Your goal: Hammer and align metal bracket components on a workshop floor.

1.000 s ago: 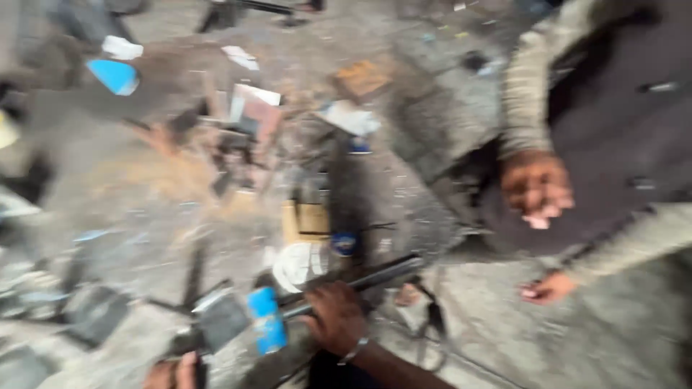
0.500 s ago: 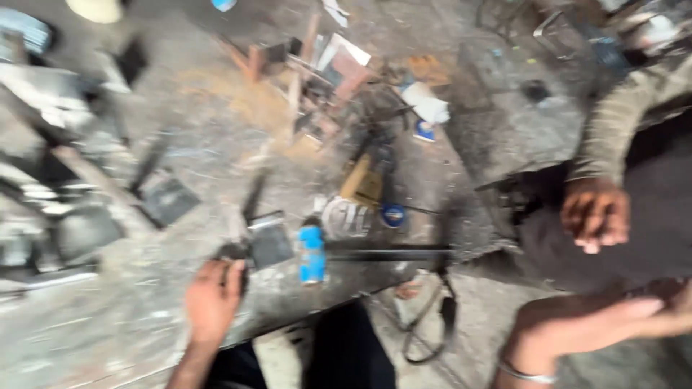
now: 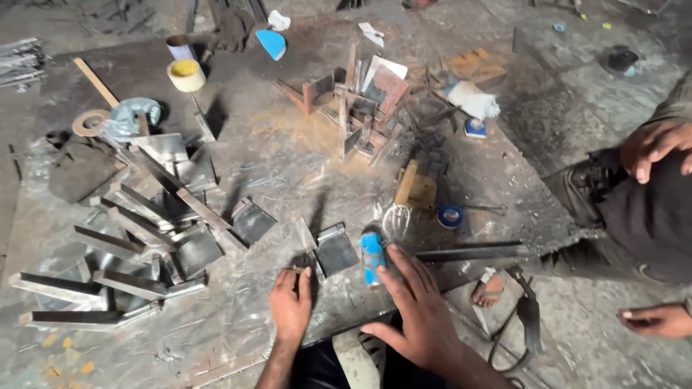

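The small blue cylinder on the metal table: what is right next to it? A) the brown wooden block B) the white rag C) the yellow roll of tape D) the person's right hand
D: the small blue cylinder lies beside the fingertips of the person's right hand, while the yellow roll of tape sits far off near the table's back left.

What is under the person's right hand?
The right hand hovers palm-down beside a blue cylinder on the metal plate. Whatever lies beneath the palm is covered; contact cannot be told.

Tape roll [image 3: 186, 74], wooden block [image 3: 415, 185] and white glove [image 3: 472, 99] lie scattered.
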